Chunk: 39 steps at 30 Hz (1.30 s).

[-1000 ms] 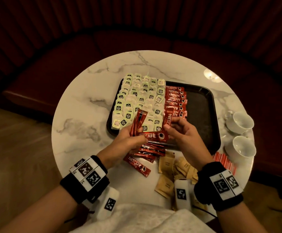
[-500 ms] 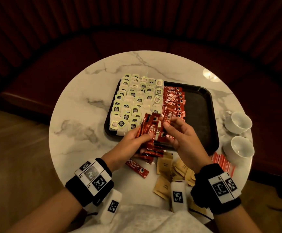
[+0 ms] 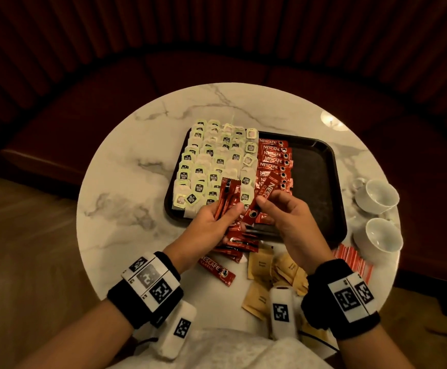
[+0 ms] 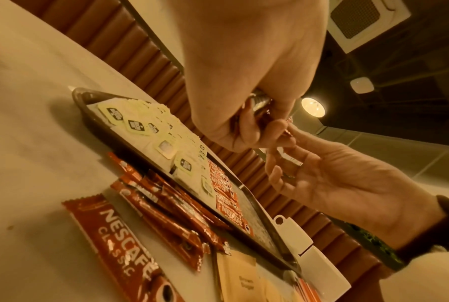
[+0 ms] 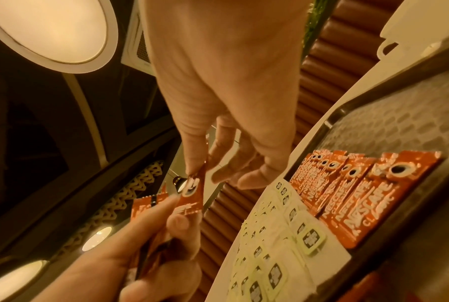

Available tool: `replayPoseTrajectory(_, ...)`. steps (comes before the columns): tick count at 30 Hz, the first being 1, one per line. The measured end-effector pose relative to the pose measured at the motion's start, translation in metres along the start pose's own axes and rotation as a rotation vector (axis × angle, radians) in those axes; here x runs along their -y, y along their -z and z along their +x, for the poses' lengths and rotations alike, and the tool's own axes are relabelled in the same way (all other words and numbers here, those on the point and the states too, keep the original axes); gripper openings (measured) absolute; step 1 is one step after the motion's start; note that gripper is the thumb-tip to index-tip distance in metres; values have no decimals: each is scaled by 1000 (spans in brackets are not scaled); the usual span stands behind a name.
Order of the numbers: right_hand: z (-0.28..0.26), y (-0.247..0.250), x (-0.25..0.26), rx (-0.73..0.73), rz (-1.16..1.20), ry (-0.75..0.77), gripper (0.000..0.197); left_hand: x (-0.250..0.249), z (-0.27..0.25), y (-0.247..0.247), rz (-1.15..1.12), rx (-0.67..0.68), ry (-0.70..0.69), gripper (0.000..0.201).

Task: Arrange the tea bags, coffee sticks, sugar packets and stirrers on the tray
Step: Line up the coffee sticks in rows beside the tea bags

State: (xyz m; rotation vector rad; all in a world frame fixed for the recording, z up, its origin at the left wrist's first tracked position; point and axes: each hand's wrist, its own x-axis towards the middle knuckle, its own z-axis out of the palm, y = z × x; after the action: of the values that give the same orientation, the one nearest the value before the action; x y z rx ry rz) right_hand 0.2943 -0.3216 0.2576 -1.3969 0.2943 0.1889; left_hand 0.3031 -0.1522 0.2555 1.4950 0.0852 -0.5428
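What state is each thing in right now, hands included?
left hand: grips a bundle of coffee sticks
right hand: pinches one coffee stick
tea bags: laid in rows on tray
sugar packets: loose on table
cups: upright

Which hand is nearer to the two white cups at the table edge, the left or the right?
The right. The right hand is over the near part of the tray, with the white cups off to its right. The left hand is further away, near the tea bags.
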Motion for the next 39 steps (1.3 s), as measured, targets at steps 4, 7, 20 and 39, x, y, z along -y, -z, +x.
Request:
replayPoseTrajectory(4, 0, 3, 0, 89, -86, -8, 25, -5, 9, 2, -73, -126, -85, 33)
replayPoseTrajectory(7, -2, 2, 3, 220, -227, 6, 25, -12, 15, 6, -19, -115, -136, 31)
replayPoseTrajectory(20, 31, 38, 24, 30, 109, 5, 25, -20, 35, 14, -103, -91, -38, 27)
replayPoseTrajectory(39, 243, 97, 25, -493, -178, -155, 7, -23, 69, 28, -50, -205, 101, 28)
